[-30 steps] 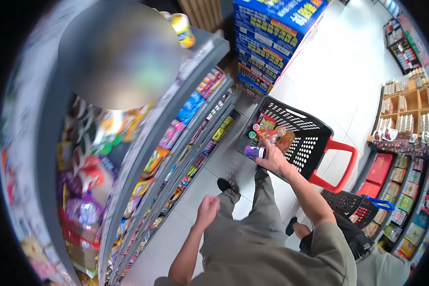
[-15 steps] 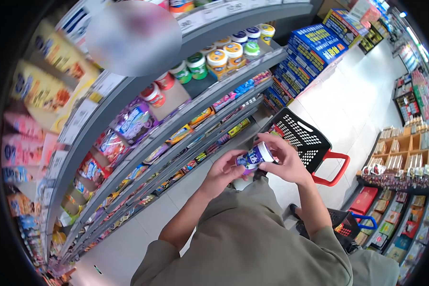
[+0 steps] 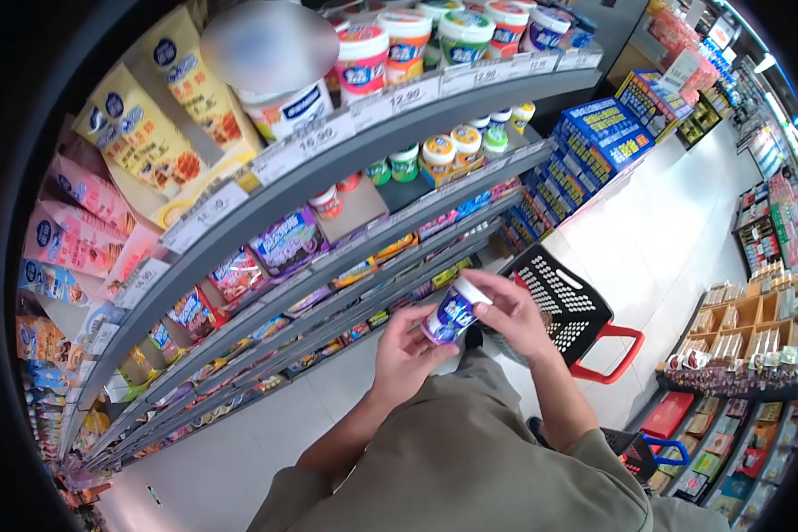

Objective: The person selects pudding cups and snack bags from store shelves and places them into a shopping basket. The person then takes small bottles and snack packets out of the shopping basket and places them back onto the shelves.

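A small purple tub with a white lid (image 3: pixel 453 312) is held between my two hands in front of my body. My right hand (image 3: pixel 511 316) grips it at the lid end, thumb on its near side. Around the lower end curve the fingers of my left hand (image 3: pixel 410 350), with the thumb beneath. Just beyond my right hand stands a black shopping basket (image 3: pixel 573 301) with a red handle; its contents are mostly hidden.
Shelves (image 3: pixel 390 111) of tubs and snack bags run along the left. Stacked blue boxes (image 3: pixel 585 146) stand at the shelf end. A second basket with a blue handle (image 3: pixel 669 450) is at the lower right, near wooden display bins (image 3: pixel 745 312).
My right hand has lifted the tub from over the basket, and my left hand has come up to hold it too. The view has tilted up, showing more of the upper shelves.
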Available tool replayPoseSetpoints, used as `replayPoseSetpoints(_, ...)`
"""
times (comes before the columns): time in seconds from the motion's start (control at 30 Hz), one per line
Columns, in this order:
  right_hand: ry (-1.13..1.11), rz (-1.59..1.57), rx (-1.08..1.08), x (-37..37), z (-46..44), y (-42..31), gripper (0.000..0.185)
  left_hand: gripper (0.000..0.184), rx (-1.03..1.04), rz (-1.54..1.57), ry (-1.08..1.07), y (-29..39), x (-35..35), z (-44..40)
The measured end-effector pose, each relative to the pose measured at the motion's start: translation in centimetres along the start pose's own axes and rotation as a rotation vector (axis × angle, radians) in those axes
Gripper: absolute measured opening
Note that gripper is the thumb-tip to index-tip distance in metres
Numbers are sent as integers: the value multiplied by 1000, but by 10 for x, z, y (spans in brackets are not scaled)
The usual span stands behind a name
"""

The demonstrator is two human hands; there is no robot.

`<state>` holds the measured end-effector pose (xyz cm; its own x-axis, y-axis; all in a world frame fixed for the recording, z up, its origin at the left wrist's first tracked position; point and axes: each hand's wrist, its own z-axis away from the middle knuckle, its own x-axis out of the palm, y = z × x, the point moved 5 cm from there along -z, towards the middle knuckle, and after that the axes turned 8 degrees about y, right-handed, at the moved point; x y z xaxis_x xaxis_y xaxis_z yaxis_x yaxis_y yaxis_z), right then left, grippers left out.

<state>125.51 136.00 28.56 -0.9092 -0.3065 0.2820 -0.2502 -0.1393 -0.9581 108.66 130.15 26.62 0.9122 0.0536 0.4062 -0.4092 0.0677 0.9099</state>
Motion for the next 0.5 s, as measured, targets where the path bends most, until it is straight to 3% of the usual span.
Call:
replayPoseSetpoints(0.17,-25,20,-91,-12,-22,2,40,65,61,-43,85,-14,3,-9)
replayPoseSetpoints(0.4,-60,22,152,-57,-50,11,43,67,154,-184,181,-43,37,-31)
replayPoseSetpoints(0.5,-98,-15,68,-82,-65,3,44,65,128,-359,154,-51,51,-46)
